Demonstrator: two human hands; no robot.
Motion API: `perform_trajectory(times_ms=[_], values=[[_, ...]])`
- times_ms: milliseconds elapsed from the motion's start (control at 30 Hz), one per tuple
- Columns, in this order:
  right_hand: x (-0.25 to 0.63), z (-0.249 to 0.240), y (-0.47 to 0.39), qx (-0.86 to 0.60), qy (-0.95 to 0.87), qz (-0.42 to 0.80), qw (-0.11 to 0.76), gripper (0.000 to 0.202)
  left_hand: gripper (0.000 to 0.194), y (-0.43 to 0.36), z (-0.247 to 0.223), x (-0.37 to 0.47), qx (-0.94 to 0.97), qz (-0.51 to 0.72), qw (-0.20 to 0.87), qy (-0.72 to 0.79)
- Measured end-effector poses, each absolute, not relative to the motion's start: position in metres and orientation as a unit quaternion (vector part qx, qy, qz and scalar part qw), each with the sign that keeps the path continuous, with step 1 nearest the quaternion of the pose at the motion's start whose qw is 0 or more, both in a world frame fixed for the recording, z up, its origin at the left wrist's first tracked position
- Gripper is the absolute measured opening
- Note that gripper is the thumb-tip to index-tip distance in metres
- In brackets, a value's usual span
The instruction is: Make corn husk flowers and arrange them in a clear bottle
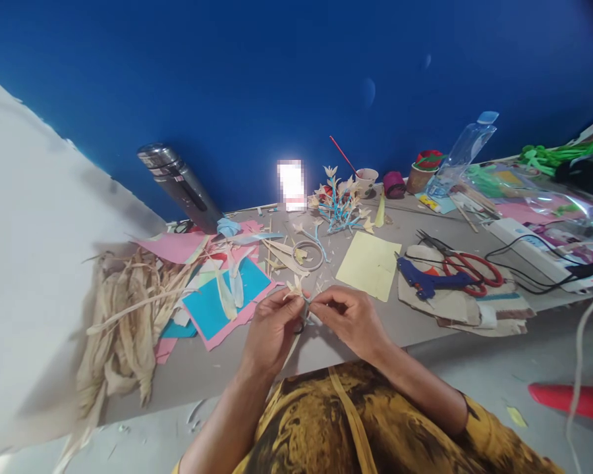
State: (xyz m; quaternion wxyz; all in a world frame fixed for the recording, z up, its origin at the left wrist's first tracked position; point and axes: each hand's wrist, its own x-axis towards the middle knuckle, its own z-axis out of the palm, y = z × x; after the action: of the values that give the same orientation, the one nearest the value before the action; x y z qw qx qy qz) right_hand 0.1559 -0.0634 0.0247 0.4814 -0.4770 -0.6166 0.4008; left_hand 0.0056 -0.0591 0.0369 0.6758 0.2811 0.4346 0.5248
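Cream craft flower (295, 287), over the table (405, 326), pinched in our left hand (277, 322); our right hand (350, 322) works beside it, hold unclear. We're seemingly shaping its base; next calls for steadiness.

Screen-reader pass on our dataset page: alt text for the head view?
A left hand holds a pale flower, the right hand close beside it, over a grey table. Beyond stand similar flowers on blue stems; blue paper lies left, a glue gun and scissors right.
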Motion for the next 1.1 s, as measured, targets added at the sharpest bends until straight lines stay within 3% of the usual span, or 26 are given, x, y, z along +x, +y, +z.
perform_trajectory(times_ms=[133, 233, 500, 733, 900, 1100], values=[[0.156, 0.025, -0.062, -0.465, -0.571, 0.474, 0.483, 0.014, 0.021, -0.059, 0.041, 0.005, 0.321, 0.511, 0.679, 0.417], [0.156, 0.027, -0.061, -0.459, -0.579, 0.463, 0.49, 0.015, 0.019, -0.058, 0.042, 0.004, 0.349, 0.51, 0.668, 0.415], [0.151, 0.024, -0.065, -0.455, -0.691, 0.17, 0.536, 0.02, 0.018, -0.057, 0.031, 0.004, 0.369, 0.51, 0.611, 0.479], [0.149, 0.019, -0.063, -0.487, -0.707, 0.057, 0.509, 0.025, 0.015, -0.062, 0.037, 0.016, 0.301, 0.533, 0.638, 0.468], [0.148, 0.019, -0.062, -0.504, -0.697, 0.109, 0.498, 0.021, 0.022, -0.062, 0.034, 0.021, 0.288, 0.541, 0.64, 0.465], [0.153, 0.023, -0.066, -0.482, -0.638, 0.334, 0.5, 0.005, 0.019, -0.059, 0.032, 0.012, 0.327, 0.549, 0.609, 0.47]])
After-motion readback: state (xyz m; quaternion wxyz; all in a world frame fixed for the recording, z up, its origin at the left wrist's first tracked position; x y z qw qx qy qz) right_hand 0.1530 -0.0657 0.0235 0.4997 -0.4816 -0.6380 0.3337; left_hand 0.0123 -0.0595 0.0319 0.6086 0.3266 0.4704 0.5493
